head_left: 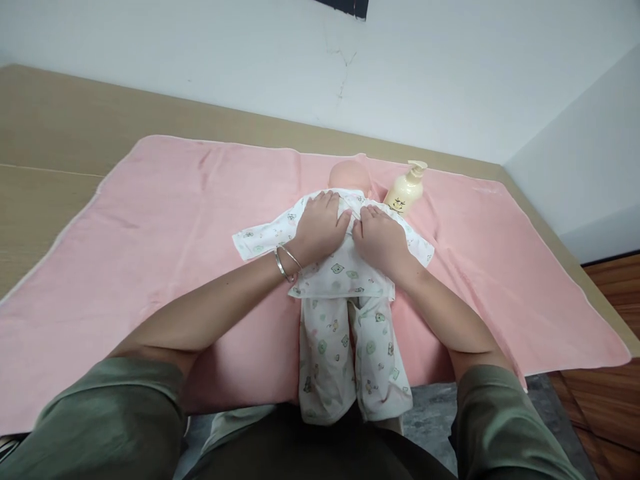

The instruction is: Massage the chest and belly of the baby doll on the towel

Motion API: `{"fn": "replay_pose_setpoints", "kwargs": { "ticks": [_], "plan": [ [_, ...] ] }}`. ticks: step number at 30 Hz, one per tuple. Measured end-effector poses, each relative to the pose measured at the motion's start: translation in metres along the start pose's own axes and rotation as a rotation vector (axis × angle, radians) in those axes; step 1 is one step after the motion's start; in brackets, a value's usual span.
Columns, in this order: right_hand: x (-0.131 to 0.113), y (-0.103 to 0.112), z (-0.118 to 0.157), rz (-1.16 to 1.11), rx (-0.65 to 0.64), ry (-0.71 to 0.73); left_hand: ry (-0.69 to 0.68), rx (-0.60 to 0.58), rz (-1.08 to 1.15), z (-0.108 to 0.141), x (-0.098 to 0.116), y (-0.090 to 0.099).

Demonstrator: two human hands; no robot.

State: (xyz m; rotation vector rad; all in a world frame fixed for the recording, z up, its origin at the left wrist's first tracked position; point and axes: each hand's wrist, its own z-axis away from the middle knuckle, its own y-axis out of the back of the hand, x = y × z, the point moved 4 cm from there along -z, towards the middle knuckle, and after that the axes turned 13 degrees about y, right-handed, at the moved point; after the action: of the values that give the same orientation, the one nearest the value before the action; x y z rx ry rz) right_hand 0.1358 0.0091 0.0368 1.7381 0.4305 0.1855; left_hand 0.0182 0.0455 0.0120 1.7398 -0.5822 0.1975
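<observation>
A baby doll (350,175) lies stretched out before me, its bald head pointing away and its face not visible. It wears a white printed top (345,277) and matching trousers (327,353), whose legs reach over the near edge of the pink blanket (200,227). My left hand (323,225) rests flat on the left side of the doll's upper body, fingers stretched toward its shoulder. On the right side lies my right hand (381,237), fingers also extended over the top. Both hands are open, thumbs close to each other.
A cream pump bottle (404,193) with a printed face stands on the blanket, right of the doll's head. Underneath is a wooden-coloured table (55,120), with a white wall (225,67) behind. Brown wood panelling (617,293) shows at the right.
</observation>
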Motion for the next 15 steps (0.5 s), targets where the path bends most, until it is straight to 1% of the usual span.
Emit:
{"fn": "replay_pose_setpoints", "kwargs": {
  "ticks": [4, 7, 10, 13, 15],
  "plan": [
    [0.017, -0.002, -0.013, -0.09, -0.041, 0.061, -0.053, 0.072, -0.016, 0.017, 0.01, 0.001],
    [0.026, -0.007, -0.019, -0.149, -0.045, 0.059, -0.079, 0.069, -0.002, 0.019, 0.01, 0.0],
    [0.016, -0.009, -0.012, -0.091, -0.013, 0.01, -0.069, 0.051, 0.044, 0.005, 0.001, -0.001],
    [0.0, -0.006, -0.003, -0.025, 0.006, 0.025, -0.054, 0.027, 0.083, -0.006, -0.005, -0.002],
    [-0.002, -0.004, -0.001, -0.036, 0.0, 0.028, -0.043, 0.028, 0.086, -0.007, -0.005, -0.003]
  ]
}}
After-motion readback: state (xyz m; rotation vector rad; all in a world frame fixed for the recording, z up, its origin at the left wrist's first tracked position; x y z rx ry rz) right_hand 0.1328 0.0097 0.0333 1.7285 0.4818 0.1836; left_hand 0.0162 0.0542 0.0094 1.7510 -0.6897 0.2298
